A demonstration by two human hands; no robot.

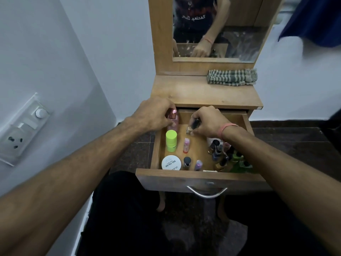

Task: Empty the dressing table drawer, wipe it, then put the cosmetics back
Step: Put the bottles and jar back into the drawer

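The wooden drawer (201,179) stands pulled out below the dressing table top (203,93). My left hand (153,115) grips a pink bottle with a shiny pink cap (173,121) at the drawer's back left corner. My right hand (208,121) is closed on a small dark bottle with a gold base (191,127) near the back middle. Inside the drawer stand a lime green stick (171,140), a small pink tube (186,145), a white round nail polish remover tub (171,162), two small bottles and a cluster of several nail polish bottles (225,156) on the right.
A folded striped cloth (232,77) lies on the table top at the right, under the mirror (217,26). A wall with a socket panel (22,130) is on the left. Dark blue fabric (311,19) hangs at the upper right. My legs and a dark floor are below the drawer.
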